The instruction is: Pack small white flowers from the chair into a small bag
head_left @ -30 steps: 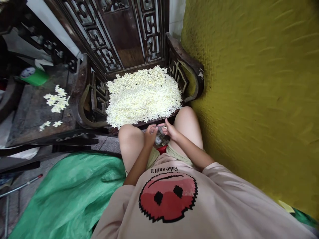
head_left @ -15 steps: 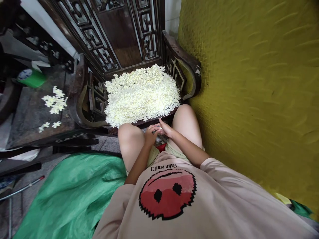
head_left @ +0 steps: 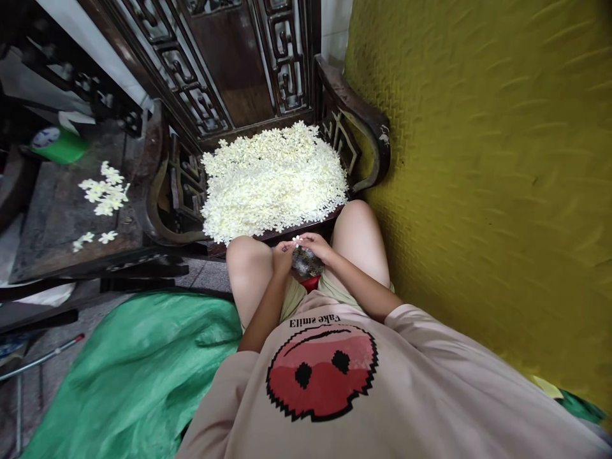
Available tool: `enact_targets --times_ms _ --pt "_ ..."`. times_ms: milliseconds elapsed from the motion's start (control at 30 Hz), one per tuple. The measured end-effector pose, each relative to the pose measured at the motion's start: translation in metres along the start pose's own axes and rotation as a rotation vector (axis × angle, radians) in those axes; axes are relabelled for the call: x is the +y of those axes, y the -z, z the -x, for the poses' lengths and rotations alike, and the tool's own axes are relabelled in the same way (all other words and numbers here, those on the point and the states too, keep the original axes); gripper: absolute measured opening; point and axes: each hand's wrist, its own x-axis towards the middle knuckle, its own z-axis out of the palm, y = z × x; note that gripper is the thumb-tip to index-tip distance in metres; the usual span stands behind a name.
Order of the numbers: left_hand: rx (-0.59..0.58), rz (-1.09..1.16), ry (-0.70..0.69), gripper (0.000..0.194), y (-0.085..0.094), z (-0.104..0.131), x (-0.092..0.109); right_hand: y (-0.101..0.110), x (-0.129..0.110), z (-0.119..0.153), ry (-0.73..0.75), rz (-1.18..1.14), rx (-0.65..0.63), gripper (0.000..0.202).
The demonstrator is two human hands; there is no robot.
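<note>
Small white blossoms [head_left: 297, 240] meet my fingertips between my knees; I cannot tell whether there is one or a couple. My left hand [head_left: 283, 256] pinches at them from the left with bent fingers. From the other side, my right hand [head_left: 316, 246] closes its thumb and fingers on them. Both hands are small in view, so any thread or needle is too fine to make out. Just beyond my knees, a thick heap of white flowers [head_left: 275, 185] covers the seat of a dark carved wooden chair [head_left: 234, 76].
On the left, another wooden seat [head_left: 52, 204] bears a few loose flowers [head_left: 106, 190] and a green roll [head_left: 60, 145]. Green sheeting [head_left: 138, 370] lies beside my left leg. A yellow textured panel [head_left: 478, 159] rises close on my right. Something rounded and grey [head_left: 306, 262] shows below my hands.
My hands were pressed closer together, the right thumb raised. Now they are apart, meeting at the fingertips, and the white blossoms show between them.
</note>
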Motion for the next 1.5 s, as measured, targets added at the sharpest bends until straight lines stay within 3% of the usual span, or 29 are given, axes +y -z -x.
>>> enact_targets --times_ms 433,533,633,733,900,1000,1167,1367,1500 --pt "-0.049 0.243 0.119 0.029 0.001 -0.002 -0.001 -0.001 0.004 -0.003 0.007 -0.02 -0.016 0.022" --pt "-0.048 0.269 0.142 0.035 0.001 -0.001 0.001 0.0 0.005 -0.003 0.044 0.053 0.089 0.018" --pt "-0.014 0.212 0.126 0.038 0.001 -0.001 -0.001 -0.001 0.003 -0.002 0.172 0.184 0.166 0.013" --pt "-0.019 0.151 0.124 0.041 0.002 -0.003 -0.003 -0.005 0.001 -0.001 0.19 0.212 0.055 0.016" --pt "-0.147 0.183 0.195 0.043 0.004 -0.005 -0.001 -0.008 -0.004 0.002 -0.004 0.123 -0.123 0.031" --pt "-0.236 0.253 0.255 0.045 0.007 -0.002 0.005 -0.005 -0.008 0.005 -0.08 0.111 -0.166 0.037" --pt "-0.316 0.326 0.288 0.044 0.007 0.001 0.012 -0.002 -0.009 0.007 -0.028 0.069 -0.181 0.037" --pt "-0.283 0.348 0.27 0.046 0.002 -0.001 0.01 -0.006 -0.002 0.002 0.012 0.043 -0.114 0.021" --pt "-0.162 0.308 0.227 0.047 0.005 -0.006 0.006 -0.007 -0.003 0.0 -0.023 0.033 -0.017 0.014"
